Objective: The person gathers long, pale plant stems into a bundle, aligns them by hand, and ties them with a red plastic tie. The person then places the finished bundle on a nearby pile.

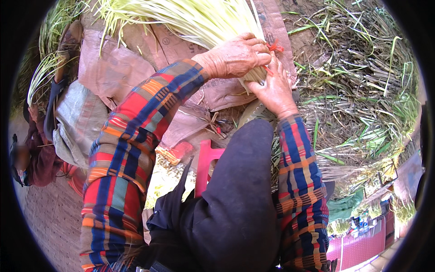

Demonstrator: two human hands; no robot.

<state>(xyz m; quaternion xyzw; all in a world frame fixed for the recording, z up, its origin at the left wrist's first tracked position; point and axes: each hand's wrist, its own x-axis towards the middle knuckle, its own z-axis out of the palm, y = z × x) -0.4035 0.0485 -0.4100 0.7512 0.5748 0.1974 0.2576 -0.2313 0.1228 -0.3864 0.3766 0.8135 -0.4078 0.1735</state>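
A thick bundle of pale yellow-green chives (213, 22) lies with its leaves spread to the upper left and its stem ends toward me. A red tie (275, 46) passes across the bundle near the stems, and a strand of it shows between my hands. My left hand (238, 56) lies over the bundle from the left, its fingers closed at the tie. From the right, my right hand (275, 88) is closed around the stem end, thumb on the near side and fingertips meeting the left hand's fingers. The fingers hide part of the tie.
Under the bundle lies pinkish-brown sacking (113, 68). Loose stalks and trimmings (353, 90) cover the ground at right. A pink stool (204, 165) stands by my knee (244, 167). At far left, another person (38, 158) holds some chives (41, 81).
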